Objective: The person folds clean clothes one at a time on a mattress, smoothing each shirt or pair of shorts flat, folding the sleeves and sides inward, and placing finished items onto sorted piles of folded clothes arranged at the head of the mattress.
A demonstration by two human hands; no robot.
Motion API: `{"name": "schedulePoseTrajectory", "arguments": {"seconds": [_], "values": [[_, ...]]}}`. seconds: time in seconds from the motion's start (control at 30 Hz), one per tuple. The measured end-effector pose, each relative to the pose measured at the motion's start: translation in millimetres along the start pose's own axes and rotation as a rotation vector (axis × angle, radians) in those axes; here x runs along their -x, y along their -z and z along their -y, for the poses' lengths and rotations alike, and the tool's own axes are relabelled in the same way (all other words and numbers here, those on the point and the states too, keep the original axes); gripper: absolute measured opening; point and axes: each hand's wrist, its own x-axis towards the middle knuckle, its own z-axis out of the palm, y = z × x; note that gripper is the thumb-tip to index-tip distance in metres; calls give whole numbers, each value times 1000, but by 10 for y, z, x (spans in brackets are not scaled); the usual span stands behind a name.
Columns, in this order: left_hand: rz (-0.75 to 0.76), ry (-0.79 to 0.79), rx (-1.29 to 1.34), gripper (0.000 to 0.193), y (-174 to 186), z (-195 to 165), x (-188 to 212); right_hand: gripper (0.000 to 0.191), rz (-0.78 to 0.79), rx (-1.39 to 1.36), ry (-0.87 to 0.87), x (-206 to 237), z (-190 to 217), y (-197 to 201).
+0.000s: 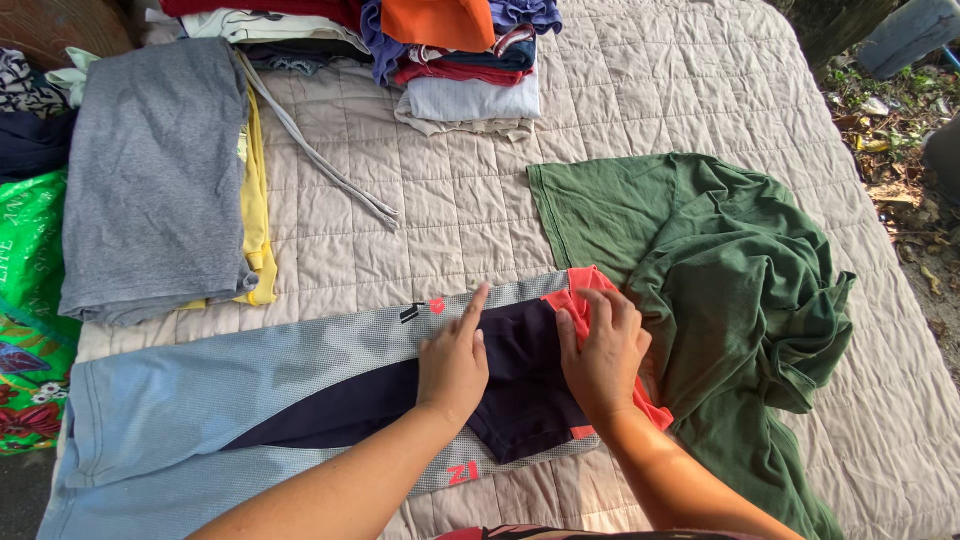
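Left hand (455, 362) and right hand (603, 352) rest flat, fingers extended, gripping nothing, on grey-and-navy sports shorts (300, 400) lying across the quilted bed (460, 220). Green T-shirt (720, 290) lies just right. Farther: folded grey garment (155, 170), stacked clothes (465, 70).

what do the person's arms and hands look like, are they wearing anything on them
Both forearms are bare, with no sleeves in view. The left hand and right hand wear no gloves, and no rings, watch or bracelets show. Fingernails look short and unpainted.
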Motion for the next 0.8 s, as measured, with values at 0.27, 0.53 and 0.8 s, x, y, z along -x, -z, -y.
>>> {"name": "schedulePoseTrajectory", "arguments": {"seconds": [0.27,0.53,0.8], "values": [[-117,-518,-345,67,-196,226,96,64,212,162,355,246,95,-287],[-171,-371,-423,63,107,948,210,92,206,234,-213,304,-265,-99],[-340,-195,-464,61,627,1733,755,74,552,-316,-649,69,-330,-89]]}}
